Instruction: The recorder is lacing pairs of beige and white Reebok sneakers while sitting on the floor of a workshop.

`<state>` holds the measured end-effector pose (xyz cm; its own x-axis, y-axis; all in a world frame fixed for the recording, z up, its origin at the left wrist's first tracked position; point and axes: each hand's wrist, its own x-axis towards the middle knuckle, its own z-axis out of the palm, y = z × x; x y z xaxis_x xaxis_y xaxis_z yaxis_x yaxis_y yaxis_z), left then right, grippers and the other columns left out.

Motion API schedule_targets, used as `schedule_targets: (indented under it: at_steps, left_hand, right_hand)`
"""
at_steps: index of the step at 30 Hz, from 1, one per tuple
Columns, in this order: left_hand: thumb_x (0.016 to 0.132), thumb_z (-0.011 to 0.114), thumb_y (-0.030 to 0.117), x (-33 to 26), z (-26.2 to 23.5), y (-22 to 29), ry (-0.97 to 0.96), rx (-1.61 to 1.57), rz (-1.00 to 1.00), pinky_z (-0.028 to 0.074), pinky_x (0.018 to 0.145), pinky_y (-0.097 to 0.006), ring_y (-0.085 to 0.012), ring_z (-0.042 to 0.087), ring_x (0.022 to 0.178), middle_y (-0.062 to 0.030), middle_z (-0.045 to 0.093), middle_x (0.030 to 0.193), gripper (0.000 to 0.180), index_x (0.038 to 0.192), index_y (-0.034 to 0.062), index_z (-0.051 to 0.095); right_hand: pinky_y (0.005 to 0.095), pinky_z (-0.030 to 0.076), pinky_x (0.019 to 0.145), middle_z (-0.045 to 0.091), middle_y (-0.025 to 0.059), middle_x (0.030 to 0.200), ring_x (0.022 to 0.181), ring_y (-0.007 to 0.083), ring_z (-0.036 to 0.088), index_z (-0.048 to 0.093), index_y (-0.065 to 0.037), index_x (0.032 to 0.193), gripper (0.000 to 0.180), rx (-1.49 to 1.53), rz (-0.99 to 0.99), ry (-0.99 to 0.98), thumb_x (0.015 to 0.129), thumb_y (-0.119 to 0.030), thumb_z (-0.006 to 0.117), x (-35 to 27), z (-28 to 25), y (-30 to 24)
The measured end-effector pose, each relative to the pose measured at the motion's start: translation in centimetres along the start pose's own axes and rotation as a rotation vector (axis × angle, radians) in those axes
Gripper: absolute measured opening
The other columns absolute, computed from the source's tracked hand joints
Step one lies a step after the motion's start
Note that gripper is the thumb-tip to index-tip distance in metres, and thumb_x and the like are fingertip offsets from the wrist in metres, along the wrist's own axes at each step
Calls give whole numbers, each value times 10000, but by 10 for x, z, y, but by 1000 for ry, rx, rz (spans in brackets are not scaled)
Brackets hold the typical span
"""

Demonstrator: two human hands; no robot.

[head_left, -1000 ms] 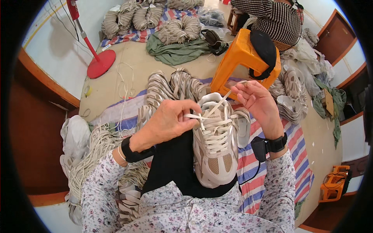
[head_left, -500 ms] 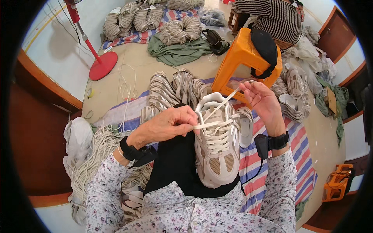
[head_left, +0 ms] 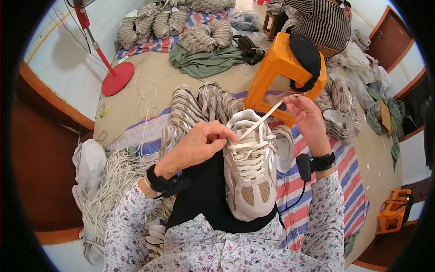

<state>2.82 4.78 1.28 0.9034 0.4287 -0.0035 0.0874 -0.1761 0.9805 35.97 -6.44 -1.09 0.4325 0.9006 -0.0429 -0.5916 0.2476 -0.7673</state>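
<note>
Both hands work at the top of a beige and cream mesh sneaker that rests sole-down on a black cloth across the person's lap, toe toward the body. The left hand lies curled over the shoe's collar, fingers closed on the lacing near the upper eyelets and bracing the shoe. The right hand is raised beside it, thumb and fingers pinched on the free end of a flat cream shoelace, which runs taut and slanting from the tongue up to the fingertips.

The sneaker looks light, with a soft, yielding upper and a firmer foam sole, so it seems best steadied at the collar or sole rather than the mesh. The lace is thin, limp and smooth; it will likely slip unless pinched close to its end.

Beyond the knees lie a row of matching laced sneakers on a striped red, white and blue mat, and an orange plastic stool with a dark pad on top. A heap of loose cream laces sits at the left, a red pedestal fan base farther off.
</note>
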Motion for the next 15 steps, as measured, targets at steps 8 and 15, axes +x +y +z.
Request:
schedule_targets:
  at_steps: [8, 15]
  left_hand:
    - [846, 653, 11, 34, 30, 8, 225, 325, 295, 413, 582, -241, -73, 522, 658, -7, 578, 785, 161, 964, 47, 757]
    - [803, 702, 100, 53, 31, 4, 56, 153, 95, 443, 593, -248, -79, 546, 653, -30, 635, 748, 193, 971, 24, 759]
  right_hand:
    - [220, 477, 762, 669, -15, 926, 819, 57, 586, 676, -14, 944, 64, -689, -33, -77, 926, -73, 693, -86, 59, 31]
    - [170, 428, 608, 646, -47, 814, 709, 12, 547, 683, -23, 931, 82, -628, -29, -29, 887, -61, 741, -91, 59, 53]
